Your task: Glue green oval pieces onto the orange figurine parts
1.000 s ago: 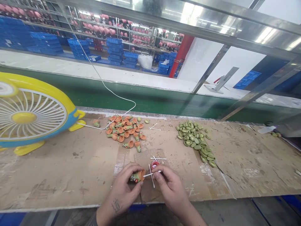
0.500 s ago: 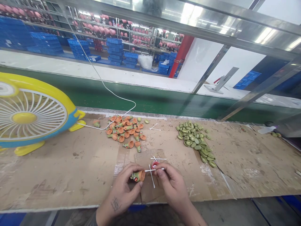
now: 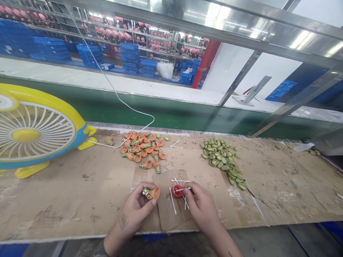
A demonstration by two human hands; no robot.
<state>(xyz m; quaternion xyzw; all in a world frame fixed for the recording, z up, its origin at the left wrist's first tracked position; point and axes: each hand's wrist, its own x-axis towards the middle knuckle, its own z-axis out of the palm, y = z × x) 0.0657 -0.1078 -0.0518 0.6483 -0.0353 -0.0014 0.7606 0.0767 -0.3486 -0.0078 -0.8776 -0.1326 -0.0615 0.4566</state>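
Observation:
Between the thumb and fingers of my left hand [image 3: 138, 205] is a small painted figurine [image 3: 151, 193], green with an orange hollow cup-like end facing right. My right hand [image 3: 200, 203] pinches a cotton swab [image 3: 183, 189], its far tip inside a small red pot [image 3: 177, 190] on the cardboard. Around the pot lie several loose swabs, one of them a white swab [image 3: 173, 200] on the left side. Farther back is a pile of similar orange-and-green figurines [image 3: 144, 152]. A heap of small green oval pieces [image 3: 221, 157] lies to the right.
A yellow and blue fan [image 3: 40, 132] stands at the left, its white cord [image 3: 134, 110] running across the figurine pile. A green-sided ledge [image 3: 174, 117] borders the cardboard-covered table [image 3: 93, 200] at the back. Metal posts [image 3: 239, 78] rise on the right.
The figurine in my left hand has moved left, away from the pot. My right hand has brought the swab's tip from beside the figurine into the red pot.

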